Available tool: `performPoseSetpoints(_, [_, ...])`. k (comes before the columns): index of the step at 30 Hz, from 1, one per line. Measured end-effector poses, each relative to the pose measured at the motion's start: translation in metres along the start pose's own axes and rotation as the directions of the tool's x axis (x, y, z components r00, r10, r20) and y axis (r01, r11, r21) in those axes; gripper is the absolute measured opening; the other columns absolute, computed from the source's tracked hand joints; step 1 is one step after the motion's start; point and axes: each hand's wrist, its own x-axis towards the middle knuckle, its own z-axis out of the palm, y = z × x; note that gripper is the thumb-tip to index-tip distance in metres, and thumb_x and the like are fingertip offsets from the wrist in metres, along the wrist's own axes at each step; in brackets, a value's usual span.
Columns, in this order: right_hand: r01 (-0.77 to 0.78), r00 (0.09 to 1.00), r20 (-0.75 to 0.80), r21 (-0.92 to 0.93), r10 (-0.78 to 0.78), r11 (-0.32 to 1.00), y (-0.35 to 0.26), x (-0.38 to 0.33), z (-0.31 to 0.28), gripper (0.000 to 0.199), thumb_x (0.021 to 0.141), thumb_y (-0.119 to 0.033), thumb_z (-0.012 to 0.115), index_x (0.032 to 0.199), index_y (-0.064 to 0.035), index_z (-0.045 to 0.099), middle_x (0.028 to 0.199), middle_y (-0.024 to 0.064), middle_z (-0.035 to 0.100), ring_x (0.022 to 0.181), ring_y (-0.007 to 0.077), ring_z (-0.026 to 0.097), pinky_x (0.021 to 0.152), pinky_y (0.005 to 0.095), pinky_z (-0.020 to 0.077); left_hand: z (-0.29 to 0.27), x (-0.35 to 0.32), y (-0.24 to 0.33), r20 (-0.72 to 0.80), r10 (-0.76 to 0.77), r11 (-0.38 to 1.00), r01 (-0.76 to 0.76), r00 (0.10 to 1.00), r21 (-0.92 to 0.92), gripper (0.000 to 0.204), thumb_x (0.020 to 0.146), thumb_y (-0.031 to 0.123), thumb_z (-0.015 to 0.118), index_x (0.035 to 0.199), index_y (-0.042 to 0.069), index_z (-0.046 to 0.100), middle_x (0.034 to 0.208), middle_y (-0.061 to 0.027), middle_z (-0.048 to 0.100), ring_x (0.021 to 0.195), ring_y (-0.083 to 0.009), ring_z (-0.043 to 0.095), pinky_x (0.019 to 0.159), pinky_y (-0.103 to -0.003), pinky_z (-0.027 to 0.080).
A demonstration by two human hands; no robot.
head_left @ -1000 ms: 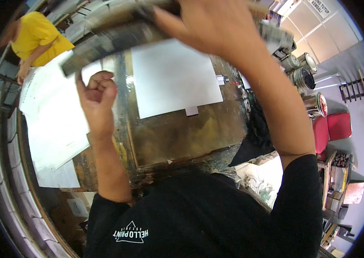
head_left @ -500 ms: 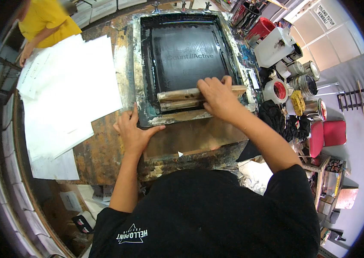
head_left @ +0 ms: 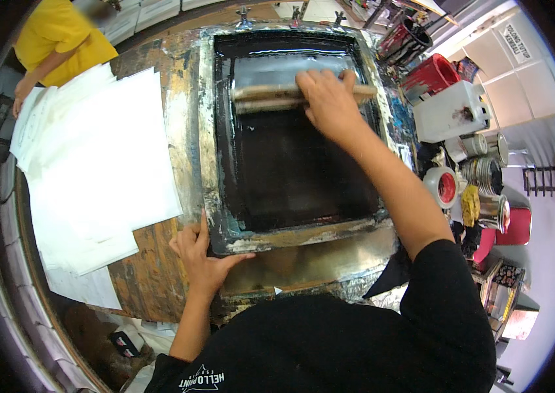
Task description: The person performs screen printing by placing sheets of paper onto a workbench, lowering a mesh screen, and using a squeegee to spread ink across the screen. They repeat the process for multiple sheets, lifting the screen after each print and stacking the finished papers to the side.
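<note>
My right hand (head_left: 333, 105) is wrapped round the wooden handle of a squeegee (head_left: 264, 98), which lies crosswise over the far part of a printing screen (head_left: 303, 177). Black ink covers the mesh on the near side of the squeegee; beyond it the mesh looks greyer and shiny. At the near left corner of the screen frame (head_left: 277, 243), my left hand (head_left: 202, 262) rests with its thumb along the near edge and its index finger along the left side. Its fingers are apart. The squeegee's blade edge is hidden.
White paper sheets (head_left: 100, 177) lie piled on the stained wooden table (head_left: 149, 272) at left. A person in yellow (head_left: 61, 42) stands at the far left by them. Along the right side are a red bucket (head_left: 431, 75), a white jug (head_left: 447, 114) and several cans (head_left: 483, 173).
My right hand has moved the squeegee away from me, from the screen's near end to its far part. Mesh that showed faint lettering is partly behind it. My left hand keeps to the corner.
</note>
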Motion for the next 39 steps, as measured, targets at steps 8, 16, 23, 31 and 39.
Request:
performPoseSetpoints(8, [0.028, 0.999, 0.028, -0.054, -0.026, 0.998, 0.055, 0.093, 0.036, 0.052, 0.084, -0.015, 0.081, 0.130, -0.0129, 0.056, 0.121, 0.0059, 0.067, 0.119, 0.0287, 0.064, 0.098, 0.0604, 0.0397, -0.003, 0.003, 0.004, -0.041, 0.010, 1.000, -0.010, 0.999, -0.021, 0.127, 0.050, 0.065, 0.098, 0.152, 0.000, 0.059, 0.109, -0.0124, 0.066, 0.105, -0.0303, 0.058, 0.098, -0.043, 0.043])
performPoseSetpoints(16, [0.037, 0.964, 0.252, 0.175, -0.081, 0.984, -0.011, -0.049, -0.091, 0.047, 0.088, -0.008, 0.071, 0.132, -0.0101, 0.056, 0.121, 0.0121, 0.068, 0.120, 0.0352, 0.065, 0.103, 0.0632, 0.0399, 0.006, -0.003, -0.002, -0.076, -0.015, 0.985, 0.001, 0.997, -0.174, 0.126, 0.056, 0.066, 0.095, 0.156, 0.000, 0.055, 0.100, -0.0065, 0.061, 0.099, -0.0265, 0.054, 0.100, -0.042, 0.034])
performPoseSetpoints(23, [0.031, 0.999, 0.005, 0.109, -0.032, 0.994, -0.074, -0.165, -0.133, 0.041, 0.087, -0.022, 0.077, 0.122, -0.0109, 0.060, 0.104, 0.0088, 0.059, 0.108, 0.0293, 0.059, 0.098, 0.0552, 0.0358, -0.013, 0.008, 0.038, -0.137, -0.126, 0.749, 0.004, 0.983, -0.663, 0.111, 0.073, 0.041, 0.099, 0.159, -0.005, 0.047, 0.132, -0.0145, 0.066, 0.114, -0.0255, 0.061, 0.102, -0.040, 0.048])
performPoseSetpoints(31, [-0.006, 0.905, -0.426, -0.027, -0.006, 1.000, -0.043, -0.063, -0.245, 0.038, 0.090, -0.042, 0.072, 0.111, -0.0114, 0.064, 0.097, 0.0101, 0.063, 0.098, 0.0311, 0.063, 0.098, 0.0501, 0.0371, -0.071, 0.115, 0.079, -0.640, 0.007, 0.483, -0.563, 0.769, -0.671, 0.090, 0.102, 0.023, 0.077, 0.168, -0.004, 0.023, 0.138, -0.0110, 0.060, 0.108, -0.0166, 0.061, 0.095, -0.033, 0.051])
performPoseSetpoints(39, [-0.038, 0.905, -0.419, 0.094, 0.074, 0.995, -0.016, 0.015, -0.300, 0.056, 0.105, -0.053, 0.052, 0.078, -0.0055, 0.067, 0.068, 0.0102, 0.065, 0.065, 0.0239, 0.061, 0.086, 0.0454, 0.0486, 0.053, 0.270, 0.008, -0.267, 0.165, 0.915, -0.248, 0.950, -0.318, 0.054, 0.104, 0.027, 0.072, 0.152, 0.006, 0.059, 0.108, -0.0131, 0.066, 0.094, -0.0233, 0.064, 0.082, -0.037, 0.051])
